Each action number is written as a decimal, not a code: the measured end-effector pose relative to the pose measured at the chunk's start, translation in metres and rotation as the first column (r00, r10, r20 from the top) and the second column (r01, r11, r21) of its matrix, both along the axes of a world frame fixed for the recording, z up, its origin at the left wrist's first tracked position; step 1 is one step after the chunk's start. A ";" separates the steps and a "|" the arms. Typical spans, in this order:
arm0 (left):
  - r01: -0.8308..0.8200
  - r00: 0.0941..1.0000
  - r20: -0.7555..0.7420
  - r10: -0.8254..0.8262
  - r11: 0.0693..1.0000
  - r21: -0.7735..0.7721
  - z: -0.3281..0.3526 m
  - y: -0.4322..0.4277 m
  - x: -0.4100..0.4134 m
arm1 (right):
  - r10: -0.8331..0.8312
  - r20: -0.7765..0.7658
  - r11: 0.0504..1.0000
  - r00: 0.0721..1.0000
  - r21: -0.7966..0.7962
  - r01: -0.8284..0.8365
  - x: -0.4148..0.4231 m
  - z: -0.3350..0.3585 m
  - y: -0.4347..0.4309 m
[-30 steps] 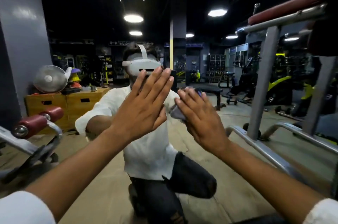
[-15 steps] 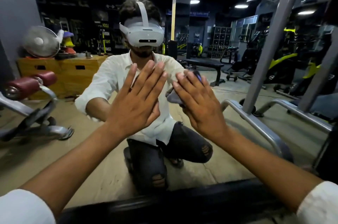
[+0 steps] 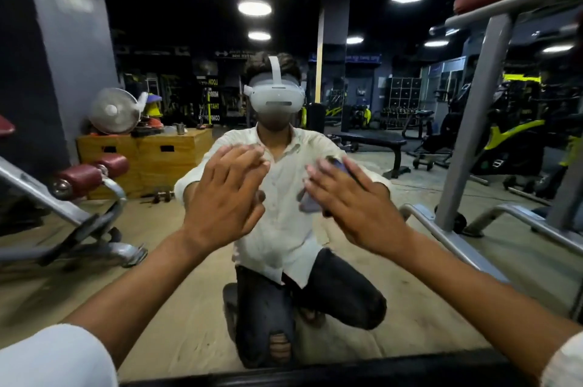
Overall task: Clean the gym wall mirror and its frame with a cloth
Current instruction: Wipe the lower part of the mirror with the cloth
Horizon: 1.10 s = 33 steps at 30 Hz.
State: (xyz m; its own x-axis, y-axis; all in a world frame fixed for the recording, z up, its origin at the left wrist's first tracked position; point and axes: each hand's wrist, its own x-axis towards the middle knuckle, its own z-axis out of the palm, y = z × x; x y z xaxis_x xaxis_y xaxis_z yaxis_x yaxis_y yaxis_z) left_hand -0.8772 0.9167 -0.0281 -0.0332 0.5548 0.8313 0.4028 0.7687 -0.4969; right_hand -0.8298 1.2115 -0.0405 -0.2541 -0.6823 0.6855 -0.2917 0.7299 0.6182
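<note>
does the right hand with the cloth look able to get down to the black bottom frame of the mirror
Probably yes. The right hand presses the bluish-grey cloth on the wall mirror glass, and the black bottom frame runs below it with nothing showing between them.

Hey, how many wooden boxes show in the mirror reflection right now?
2, side by side at left: one yellow-brown slotted wooden box, and a second yellow-brown wooden box directly right of it. More may be hidden.

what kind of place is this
A gym, seen reflected in a wall mirror: a flat weight bench, what looks like a dumbbell rack behind it, and a padded steel-framed machine at the left.
</note>
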 end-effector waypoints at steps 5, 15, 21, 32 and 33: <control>-0.028 1.000 -0.007 0.028 0.998 -0.062 0.097 0.041 0.015 | -0.099 -0.093 0.931 0.991 -0.361 0.059 0.006 0.147 0.016; -0.059 0.998 -0.012 0.060 0.996 0.074 0.107 0.093 0.000 | -0.013 -0.123 0.936 0.992 -0.351 -0.031 -0.007 0.115 0.027; -0.088 0.996 0.033 0.087 0.995 0.037 0.028 0.102 0.005 | 0.083 0.026 0.996 0.996 0.016 -0.084 -0.009 -0.044 0.035; -0.105 0.994 0.050 0.102 0.993 0.061 0.011 0.105 0.004 | 0.079 0.009 0.992 0.997 -0.096 -0.078 -0.004 -0.036 0.089; -0.104 0.994 0.042 0.101 0.992 0.069 0.010 0.105 0.004 | 0.094 0.022 0.992 0.995 -0.090 -0.091 -0.002 -0.047 0.086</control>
